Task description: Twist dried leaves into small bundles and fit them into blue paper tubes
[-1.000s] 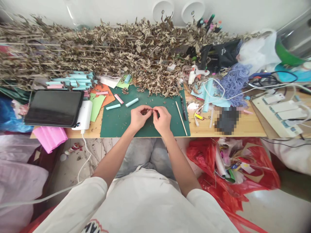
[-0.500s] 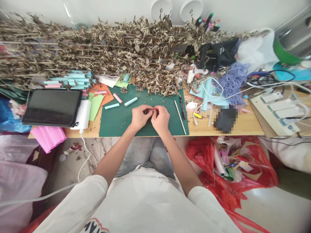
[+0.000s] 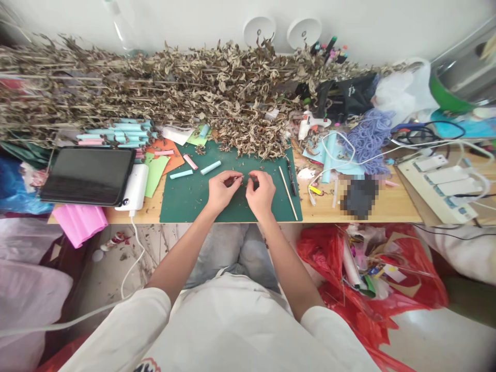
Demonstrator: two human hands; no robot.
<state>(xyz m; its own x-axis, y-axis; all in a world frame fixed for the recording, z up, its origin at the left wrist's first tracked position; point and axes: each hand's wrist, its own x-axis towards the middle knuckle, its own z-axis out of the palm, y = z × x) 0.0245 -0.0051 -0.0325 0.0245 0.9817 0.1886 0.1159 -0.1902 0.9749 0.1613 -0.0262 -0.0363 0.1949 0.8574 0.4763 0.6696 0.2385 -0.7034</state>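
My left hand (image 3: 222, 192) hovers over the dark green cutting mat (image 3: 186, 204), thumb and fingertips pinched together. Something small and brownish shows at its fingers, too small to name. A short gap away, my right hand (image 3: 262, 193) is curled, its thumb close to the fingertips; what it holds, if anything, is hidden. Beyond them, a heap of dried leafy stalks (image 3: 248, 137) spills onto the mat's far side. Rolled blue paper tubes (image 3: 211, 167) and a pink tube (image 3: 190, 161) lie left of the hands. A thin wooden stick (image 3: 288, 194) and a black pen (image 3: 291, 176) rest to the right.
A tablet (image 3: 89, 175) and a white power bank (image 3: 134, 188) sit at the left. To the right are a glue gun (image 3: 312, 124), purple yarn (image 3: 370, 137), a white cable and a power strip (image 3: 437, 186). A red plastic bag (image 3: 321, 250) stands below the table edge.
My hands have moved apart from touching fingertips, the right one slightly rightward. The whole view has shifted a little downward in the picture.
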